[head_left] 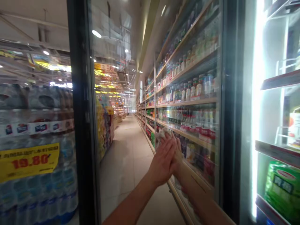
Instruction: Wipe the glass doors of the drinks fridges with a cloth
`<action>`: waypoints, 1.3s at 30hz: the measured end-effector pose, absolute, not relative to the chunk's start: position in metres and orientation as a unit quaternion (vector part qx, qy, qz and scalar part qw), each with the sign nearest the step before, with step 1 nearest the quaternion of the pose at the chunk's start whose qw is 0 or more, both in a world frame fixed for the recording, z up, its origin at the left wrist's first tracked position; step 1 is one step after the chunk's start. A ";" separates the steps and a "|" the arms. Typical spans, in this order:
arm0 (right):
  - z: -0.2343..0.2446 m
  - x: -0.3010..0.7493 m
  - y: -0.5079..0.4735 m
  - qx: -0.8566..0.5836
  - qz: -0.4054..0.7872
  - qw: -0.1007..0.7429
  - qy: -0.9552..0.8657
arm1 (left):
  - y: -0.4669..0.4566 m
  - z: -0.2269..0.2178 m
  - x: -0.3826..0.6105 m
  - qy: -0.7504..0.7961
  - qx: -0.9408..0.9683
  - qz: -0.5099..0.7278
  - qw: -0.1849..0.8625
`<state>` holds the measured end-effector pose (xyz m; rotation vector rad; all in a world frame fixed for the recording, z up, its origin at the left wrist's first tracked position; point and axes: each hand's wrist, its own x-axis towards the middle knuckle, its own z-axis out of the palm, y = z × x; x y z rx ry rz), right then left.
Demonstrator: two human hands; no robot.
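Observation:
A pale, crumpled cloth (162,133) is pressed against the glass of a door (122,187) in a dark frame. My right hand (178,154) lies on the cloth, its fingertips showing just past the other hand. Over the back of it rests my left hand (164,159), fingers stretched out and close together. Both arms reach forward from the bottom of the view. The palms and much of the cloth are hidden behind the fingers.
Shelves of bottled drinks (192,90) run along the right side of the glass. Left of the door frame stand stacked packs of water bottles (44,125) with a yellow price sign (30,161). At far right, a lit cooler holds a green pack (282,190).

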<state>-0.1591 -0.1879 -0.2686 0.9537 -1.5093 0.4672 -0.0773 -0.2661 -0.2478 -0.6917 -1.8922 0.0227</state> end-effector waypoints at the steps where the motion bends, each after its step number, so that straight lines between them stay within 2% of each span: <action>1: -0.269 -0.165 -0.177 0.406 0.199 0.610 -0.651 | -0.261 -0.249 -0.085 -0.798 -0.282 0.018 0.531; 4: -0.269 -0.180 -0.144 0.345 0.204 0.651 -0.645 | -0.258 -0.248 -0.096 -0.816 -0.219 0.027 0.535; 8: -0.260 -0.184 -0.125 0.236 0.282 0.676 -0.639 | -0.262 -0.236 -0.101 -0.799 -0.152 0.067 0.579; 13: -0.263 -0.178 -0.143 0.331 0.329 0.646 -0.604 | -0.251 -0.216 -0.122 -0.746 -0.134 0.066 0.649; 17: -0.273 -0.185 -0.139 0.318 0.318 0.658 -0.605 | -0.246 -0.209 -0.134 -0.736 -0.169 0.107 0.647; 21: -0.276 -0.193 -0.121 0.253 0.299 0.673 -0.628 | -0.302 -0.189 -0.110 -0.726 -0.146 0.139 0.658; 26: -0.291 -0.190 -0.133 0.266 0.242 0.653 -0.666 | -0.371 -0.163 -0.068 -0.670 0.069 0.048 0.738; 28: -0.299 -0.188 -0.145 0.256 0.240 0.656 -0.668 | -0.354 -0.173 -0.073 -0.687 0.032 0.080 0.721; 32: -0.304 -0.189 -0.155 0.233 0.236 0.680 -0.654 | -0.296 -0.212 -0.104 -0.735 -0.168 0.206 0.624; 34: -0.303 -0.190 -0.154 0.236 0.229 0.683 -0.652 | -0.299 -0.215 -0.105 -0.745 -0.179 0.230 0.600; 36: -0.302 -0.191 -0.153 0.238 0.229 0.681 -0.654 | -0.332 -0.201 -0.090 -0.745 -0.110 0.218 0.621; 39: -0.303 -0.190 -0.155 0.233 0.238 0.684 -0.649 | -0.390 -0.168 -0.063 -0.676 0.104 0.115 0.720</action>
